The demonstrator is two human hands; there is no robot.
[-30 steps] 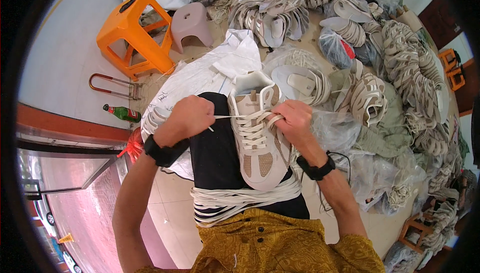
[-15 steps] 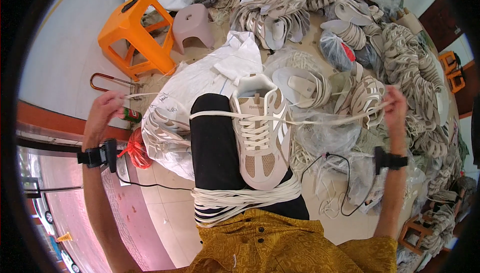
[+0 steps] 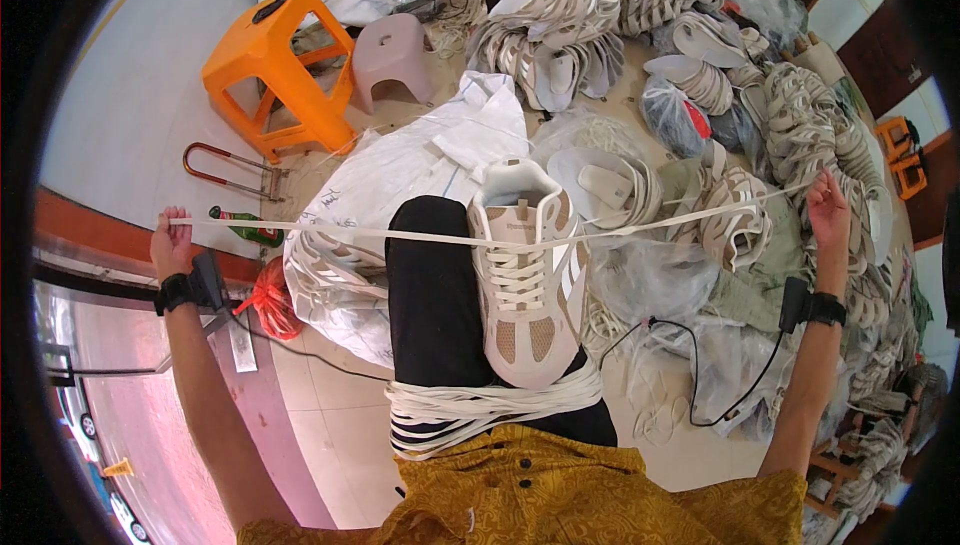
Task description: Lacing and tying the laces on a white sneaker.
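A beige and white sneaker [image 3: 531, 330] rests on my lap, toe toward me, its lower eyelets laced. From its upper eyelets a cream shoelace [image 3: 420, 237] runs out to both sides, stretched nearly straight. At the far left my left hand [image 3: 173, 243] is closed on one end of the lace. My right hand [image 3: 828, 211], raised at the right, pinches the other end. A bundle of loose cream laces [image 3: 490, 407] lies across my thighs, just below the toe.
An orange stool [image 3: 275, 75] and a small mauve stool [image 3: 393, 60] stand at the far left. White sacking [image 3: 400, 160] lies beyond my knee. Stacked shoe uppers [image 3: 800, 115] and plastic bags [image 3: 655, 280] cover the right side. A green bottle [image 3: 250, 228] lies near my left hand.
Both hands have moved farther apart, left hand outward and lower, right hand outward and slightly up. The lace, slack and curved before, is now drawn taut across the shoe.
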